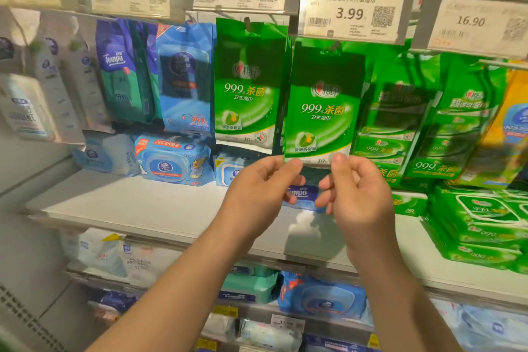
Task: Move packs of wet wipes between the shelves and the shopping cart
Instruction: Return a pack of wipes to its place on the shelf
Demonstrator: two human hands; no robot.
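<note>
A flat green pack of wet wipes [323, 106] hangs upright under the 3.99 price tag, its top hole at a peg hook. My left hand [263, 188] pinches its bottom left corner. My right hand [357, 191] pinches its bottom right corner. A matching green pack [248, 86] hangs on the neighbouring hook to the left. The shopping cart is out of view.
Blue hanging packs [185, 77] are left of the green ones. Stacked green packs [480, 226] fill the right of the white shelf [128, 203]. Blue tubs [174, 160] and a small blue Tempo pack [303, 194] lie at the shelf's back. Lower shelves hold more packs.
</note>
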